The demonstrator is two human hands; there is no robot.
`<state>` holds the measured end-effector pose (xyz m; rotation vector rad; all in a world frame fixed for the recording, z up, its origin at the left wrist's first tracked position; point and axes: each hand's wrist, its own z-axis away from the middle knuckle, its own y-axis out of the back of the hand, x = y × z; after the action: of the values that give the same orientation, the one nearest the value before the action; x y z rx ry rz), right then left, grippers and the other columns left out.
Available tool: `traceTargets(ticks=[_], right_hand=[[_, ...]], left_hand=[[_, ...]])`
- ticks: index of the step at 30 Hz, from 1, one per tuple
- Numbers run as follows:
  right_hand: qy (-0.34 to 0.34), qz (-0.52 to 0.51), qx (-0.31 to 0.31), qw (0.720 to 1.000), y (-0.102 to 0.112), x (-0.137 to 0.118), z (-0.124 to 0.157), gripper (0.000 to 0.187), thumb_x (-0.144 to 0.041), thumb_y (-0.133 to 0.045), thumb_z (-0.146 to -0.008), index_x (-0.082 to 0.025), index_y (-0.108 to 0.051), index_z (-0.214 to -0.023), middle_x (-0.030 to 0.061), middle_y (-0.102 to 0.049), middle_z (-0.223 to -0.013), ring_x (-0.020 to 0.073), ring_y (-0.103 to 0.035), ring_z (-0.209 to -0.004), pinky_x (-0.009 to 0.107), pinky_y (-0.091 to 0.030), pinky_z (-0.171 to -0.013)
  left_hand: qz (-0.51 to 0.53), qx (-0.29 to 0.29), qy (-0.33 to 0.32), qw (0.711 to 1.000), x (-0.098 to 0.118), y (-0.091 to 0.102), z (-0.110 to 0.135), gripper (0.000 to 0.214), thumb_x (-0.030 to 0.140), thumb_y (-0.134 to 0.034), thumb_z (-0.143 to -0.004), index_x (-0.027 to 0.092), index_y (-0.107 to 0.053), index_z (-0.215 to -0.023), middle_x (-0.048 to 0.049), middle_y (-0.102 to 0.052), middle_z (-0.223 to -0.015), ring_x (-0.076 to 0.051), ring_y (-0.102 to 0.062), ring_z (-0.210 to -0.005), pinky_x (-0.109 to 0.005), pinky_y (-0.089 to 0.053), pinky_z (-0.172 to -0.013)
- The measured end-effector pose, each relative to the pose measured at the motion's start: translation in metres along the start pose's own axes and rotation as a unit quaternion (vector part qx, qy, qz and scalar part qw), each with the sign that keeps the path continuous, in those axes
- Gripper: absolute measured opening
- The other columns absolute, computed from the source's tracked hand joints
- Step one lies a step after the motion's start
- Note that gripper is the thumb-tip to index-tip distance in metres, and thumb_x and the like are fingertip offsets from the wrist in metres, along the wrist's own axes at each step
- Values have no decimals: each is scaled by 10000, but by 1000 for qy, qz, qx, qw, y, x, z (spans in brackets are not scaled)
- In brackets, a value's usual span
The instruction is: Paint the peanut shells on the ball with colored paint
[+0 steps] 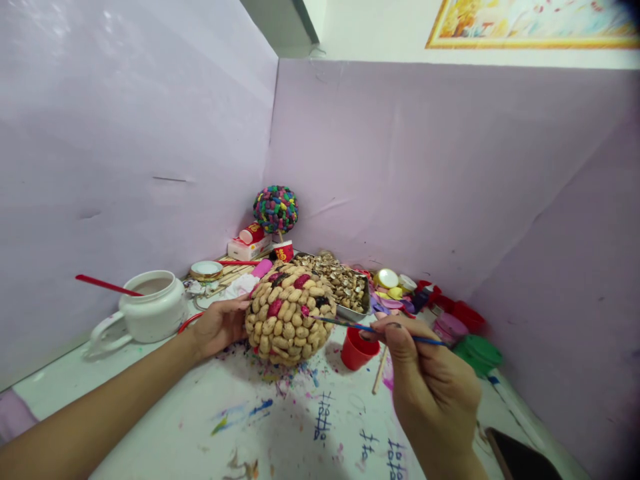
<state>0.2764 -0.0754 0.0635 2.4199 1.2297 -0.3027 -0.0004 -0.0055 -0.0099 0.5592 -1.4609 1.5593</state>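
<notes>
A ball covered in peanut shells (pixel 287 327) rests on the paint-stained table, most shells bare, a few painted magenta or black. My left hand (pixel 223 327) curves against its left side and steadies it; some of the fingertips are hidden behind it. Between the thumb and fingers of my right hand (pixel 430 373) is a thin blue paintbrush (pixel 385 330), its tip touching a partly magenta shell on the ball's front. Just under the brush stands a small red cup (pixel 357 353), its contents not visible.
At left stands a white mug (pixel 153 307) with a red stick in it. Behind the ball are a tray of shell pieces (pixel 350 287) and a finished-looking multicoloured ball (pixel 276 209) on a stick. A green container (pixel 477 353) and a dark phone (pixel 520 457) lie right.
</notes>
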Motion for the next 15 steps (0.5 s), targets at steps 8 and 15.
traceTargets(ticks=[8, 15], right_hand=[[2, -5, -6, 1000, 1, 0, 2, 164, -158, -540, -922, -222, -670, -845, -29, -735, -705, 101, -702, -598, 158, -535, -537], [18, 20, -4, 1000, 1, -1, 1, 170, -158, -539, -926, -213, -654, -815, -31, -724, -672, 91, -690, -572, 153, -520, -531]], left_hand=[[11, 3, 0, 1000, 1, -4, 1, 577, 161, -634, -717, 152, -569, -1290, -70, -766, -1022, -253, -665, -961, -375, -513, -808], [3, 6, 1, 1000, 1, -4, 2, 548, 167, -632, -715, 151, -578, -1260, -74, -765, -998, -252, -672, -937, -368, -520, -786]])
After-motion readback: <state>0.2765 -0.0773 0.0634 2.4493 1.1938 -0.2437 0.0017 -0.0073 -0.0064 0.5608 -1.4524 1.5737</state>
